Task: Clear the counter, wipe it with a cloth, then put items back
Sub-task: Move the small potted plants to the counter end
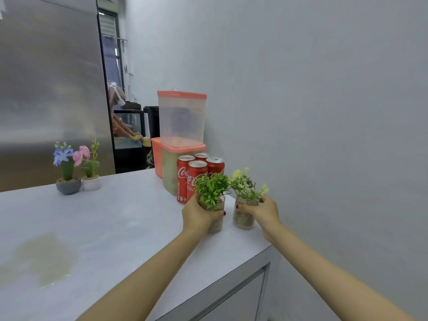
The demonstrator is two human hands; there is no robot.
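Two small glass jars with green artificial plants stand near the right end of the grey counter (115,223). My left hand (199,216) grips the left plant jar (212,193), its fingers wrapped round the glass. My right hand (261,210) grips the right plant jar (244,218) from the right side. Both jars rest on the counter top. Just behind them stand several red cola cans (185,177), and behind those two stacked clear containers with coral lids (183,121).
Two small potted artificial flowers (76,170) sit at the counter's far left edge. A faint yellowish stain (44,258) marks the near left of the counter. A grey wall runs along the right; a steel fridge (46,89) stands behind.
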